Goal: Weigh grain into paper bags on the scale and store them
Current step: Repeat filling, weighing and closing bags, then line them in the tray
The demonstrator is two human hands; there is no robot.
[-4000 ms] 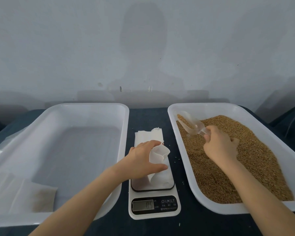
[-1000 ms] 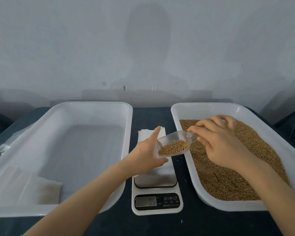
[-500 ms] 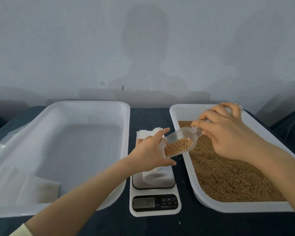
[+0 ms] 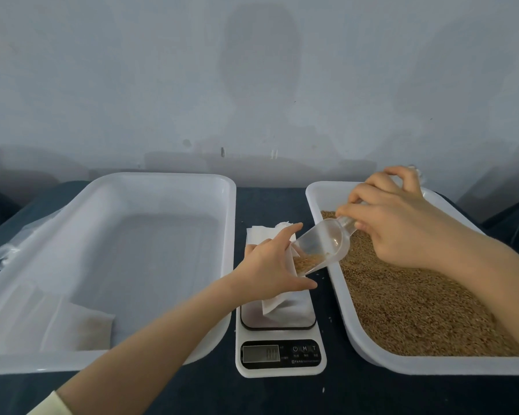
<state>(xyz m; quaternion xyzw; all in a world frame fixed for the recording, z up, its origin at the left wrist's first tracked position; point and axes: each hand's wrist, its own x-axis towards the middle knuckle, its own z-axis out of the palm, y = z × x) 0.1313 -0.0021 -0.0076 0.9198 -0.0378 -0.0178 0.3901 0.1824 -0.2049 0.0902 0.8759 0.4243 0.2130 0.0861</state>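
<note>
Pouring step, by my read: the paper bag (image 4: 274, 303) sits on the pan of the digital scale (image 4: 280, 369), mid-table between two trays. Its mouth is angled up to the right, and only its lower corner shows below the left hand (image 4: 270, 265). Left grip is clamped on the bag's mouth edge, thumb on the near side and index finger stretched along the top, holding it open. The clear plastic scoop (image 4: 324, 244) is tipped nose-down with its lip at the mouth; can't tell if it's inside. The grain (image 4: 307, 260) is bunched at the scoop's front end. Right hand (image 4: 396, 229) has its grip wrapped round the scoop handle, above the far corner of the grain tray (image 4: 432, 369). Handling: the bag looks thin, limp and very light, with no stiffness of its own. I expect it to fold or tip if released before grain weights the bottom. Take it at the mouth rim, pinching both walls; once loaded, support it from below. Grain runs freely and bounces, and a few loose kernels already lie on the table (image 4: 270, 199). Hand pressure likely loads the pan, so trust the reading only hands-off. The display (image 4: 260, 353) digits are unreadable here. A stack of spare bags (image 4: 259, 233) lies just behind the scale. The storage tray (image 4: 162, 177) on the left holds at least one filled bag (image 4: 81, 327), flat in its near corner. Crumpled clear plastic (image 4: 6, 253) lies beside it.
</note>
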